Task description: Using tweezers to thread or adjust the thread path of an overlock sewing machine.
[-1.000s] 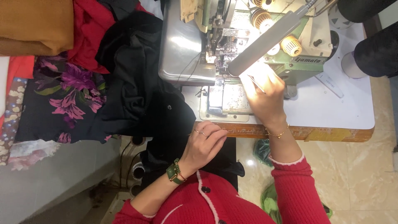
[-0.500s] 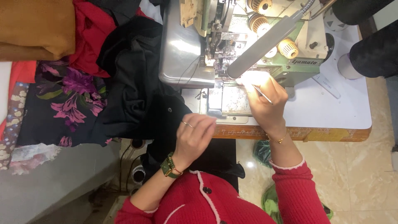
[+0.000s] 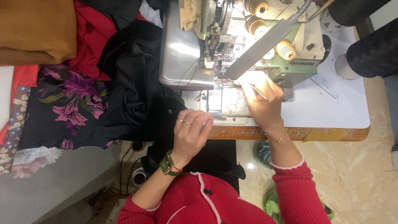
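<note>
A pale green industrial sewing machine stands on a white table with a wooden front edge. My right hand is under the machine's lamp bar, close to the needle area, pinching a thin metal tool, likely tweezers. My left hand hovers at the table's front edge beside black fabric, fingers curled; I cannot tell whether it pinches anything. It wears rings and a green wristwatch.
Folded cloth lies to the left: mustard, red and a dark floral print. Another person's dark-clad legs are at the upper right. A beige tiled floor lies below, with a green bag under the table.
My right hand stays at the needle area and now shows the thin tool. My left hand has slid slightly toward my body and its fingers have curled. The camera has shifted a little.
</note>
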